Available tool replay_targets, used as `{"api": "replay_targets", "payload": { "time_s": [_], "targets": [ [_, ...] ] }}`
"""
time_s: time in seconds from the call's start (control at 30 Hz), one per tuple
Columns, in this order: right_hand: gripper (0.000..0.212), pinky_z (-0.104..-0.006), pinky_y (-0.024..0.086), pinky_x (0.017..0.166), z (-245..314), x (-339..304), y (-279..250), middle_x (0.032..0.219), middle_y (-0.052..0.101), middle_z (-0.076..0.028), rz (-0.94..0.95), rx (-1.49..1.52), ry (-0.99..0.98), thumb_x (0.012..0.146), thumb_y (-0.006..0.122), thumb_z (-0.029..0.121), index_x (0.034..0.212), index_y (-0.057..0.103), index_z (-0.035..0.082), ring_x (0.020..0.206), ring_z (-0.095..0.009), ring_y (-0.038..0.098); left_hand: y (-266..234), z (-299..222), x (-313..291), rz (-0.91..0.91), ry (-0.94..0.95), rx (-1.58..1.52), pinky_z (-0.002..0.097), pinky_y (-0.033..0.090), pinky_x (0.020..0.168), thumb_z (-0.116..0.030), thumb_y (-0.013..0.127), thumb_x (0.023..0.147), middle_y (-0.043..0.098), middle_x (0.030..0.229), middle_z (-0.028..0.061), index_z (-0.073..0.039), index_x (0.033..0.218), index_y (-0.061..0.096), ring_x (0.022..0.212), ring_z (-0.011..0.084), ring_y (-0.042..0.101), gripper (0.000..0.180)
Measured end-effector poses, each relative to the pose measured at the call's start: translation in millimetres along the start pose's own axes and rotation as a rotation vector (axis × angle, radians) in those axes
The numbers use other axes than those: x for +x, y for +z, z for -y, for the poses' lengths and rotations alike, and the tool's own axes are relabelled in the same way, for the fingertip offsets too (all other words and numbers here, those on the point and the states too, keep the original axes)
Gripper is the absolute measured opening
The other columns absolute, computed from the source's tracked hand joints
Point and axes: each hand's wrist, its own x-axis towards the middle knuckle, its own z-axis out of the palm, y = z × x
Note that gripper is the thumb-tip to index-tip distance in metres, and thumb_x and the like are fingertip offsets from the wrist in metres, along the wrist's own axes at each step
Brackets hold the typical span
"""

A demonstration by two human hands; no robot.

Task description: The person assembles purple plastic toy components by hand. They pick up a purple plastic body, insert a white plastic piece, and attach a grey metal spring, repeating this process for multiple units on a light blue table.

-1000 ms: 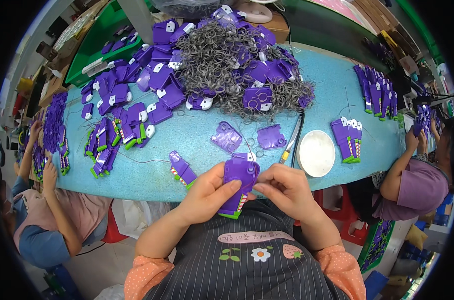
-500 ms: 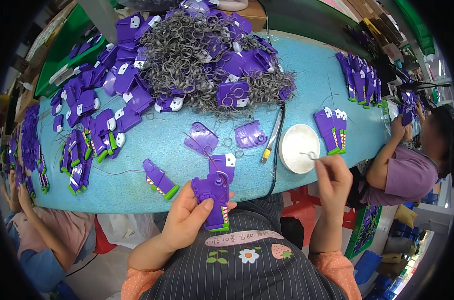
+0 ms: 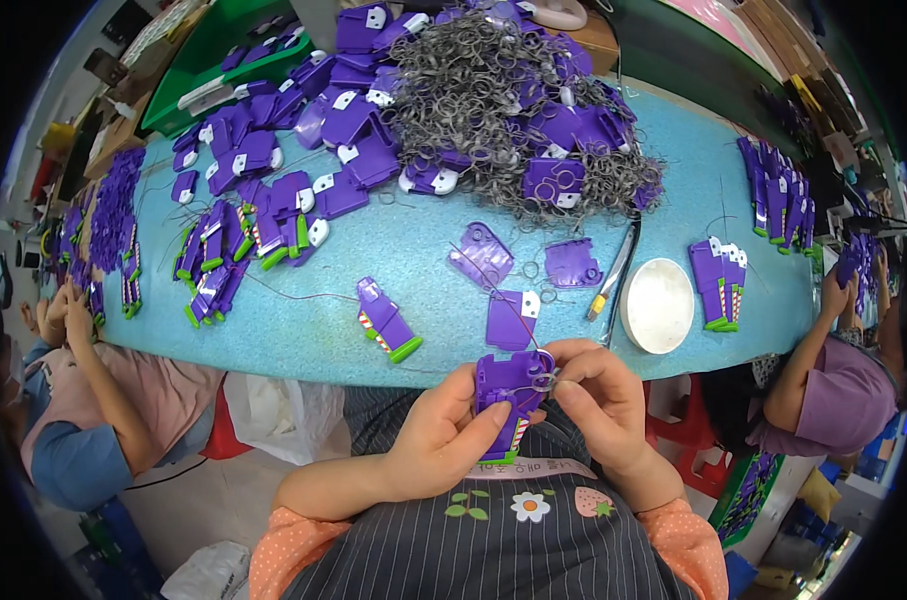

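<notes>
My left hand (image 3: pixel 442 432) is closed around a purple plastic part (image 3: pixel 501 378) with a green end and a red-and-white striped edge, held over the table's front edge. At that part's upper right corner, my right hand (image 3: pixel 606 402) pinches a small grey coiled wire spring (image 3: pixel 545 381) against it. A thin wire runs up from this corner toward a purple piece with a white tip (image 3: pixel 512 318) on the table. To the left of it lies another striped purple part (image 3: pixel 386 322) with a green end. My fingers partly hide the held part and spring.
A large tangled heap of grey wire springs (image 3: pixel 474 100) covers purple pieces at the back. A white round bowl (image 3: pixel 658 308) and a yellow-ended knife (image 3: pixel 608 288) stand right of centre. Striped parts (image 3: pixel 719 285) lie farther right. People work on both sides.
My right hand has come left from the white bowl with the spring, bringing it to the purple part in my left hand. The whole view has shifted, moving the table items rightward.
</notes>
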Motion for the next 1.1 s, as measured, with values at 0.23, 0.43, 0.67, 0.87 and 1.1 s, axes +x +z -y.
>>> {"api": "replay_targets", "payload": {
  "time_s": [0.23, 0.43, 0.67, 0.87, 1.1],
  "targets": [
    [0.008, -0.0218, 0.042, 0.069, 3.3, -2.1, -10.2, 0.089, 0.056, -0.004, -0.018, 0.148, 0.254, 0.087, 0.058, 0.003, 0.09, 0.051, 0.0, 0.08, -0.007, 0.052, -8.2, 1.6, -1.0, 0.13, -0.119, 0.12, 0.0305, 0.047, 0.09, -0.002, 0.038, 0.094, 0.052, 0.122, 0.0147, 0.003, 0.13, 0.034, 0.107, 0.0195, 0.057, 0.036],
    [0.012, -0.0191, 0.039, 0.06, 23.4, 12.1, -34.7, 0.075, 0.054, 0.0, 0.269, 0.134, 0.501, 0.083, 0.063, 0.002, 0.083, 0.051, 0.002, 0.069, -0.005, 0.05, -11.4, -12.9, 6.7, 0.35, -0.283, 0.5, 0.028, 0.048, 0.084, -0.005, 0.043, 0.093, 0.06, 0.107, 0.013, 0.003, 0.12, 0.043, 0.1, 0.017, 0.06, 0.028],
    [0.025, -0.0224, 0.035, 0.048, -8.9, 23.4, -26.2, 0.062, 0.05, 0.0, 0.197, -0.014, 0.361, 0.077, 0.071, 0.015, 0.09, 0.057, -0.001, 0.055, -0.008, 0.048, -23.1, 1.7, -12.1, 0.303, -0.128, -0.038, 0.0324, 0.047, 0.088, -0.008, 0.045, 0.094, 0.059, 0.112, 0.0164, 0.001, 0.124, 0.039, 0.101, 0.0205, 0.06, 0.032],
    [0.048, -0.0395, 0.046, 0.052, -24.0, 47.3, 1.4, 0.082, 0.053, -0.011, -0.012, -1.354, -0.114, 0.069, 0.075, 0.018, 0.109, 0.054, 0.004, 0.058, -0.031, 0.056, -18.5, 5.2, -29.5, -0.016, -0.235, -0.149, 0.0376, 0.046, 0.093, -0.005, 0.042, 0.094, 0.053, 0.121, 0.0178, 0.0, 0.132, 0.031, 0.108, 0.0247, 0.057, 0.04],
    [0.02, -0.0248, 0.044, 0.05, -3.9, 0.4, -16.9, 0.091, 0.053, -0.007, -0.185, -0.36, 0.284, 0.08, 0.063, 0.0, 0.094, 0.049, 0.001, 0.063, -0.011, 0.057, -17.5, 15.4, -31.2, -0.073, -0.246, -0.121, 0.0343, 0.045, 0.093, 0.007, 0.043, 0.088, 0.054, 0.118, 0.0149, 0.0, 0.133, 0.03, 0.109, 0.023, 0.056, 0.047]
  ]
}}
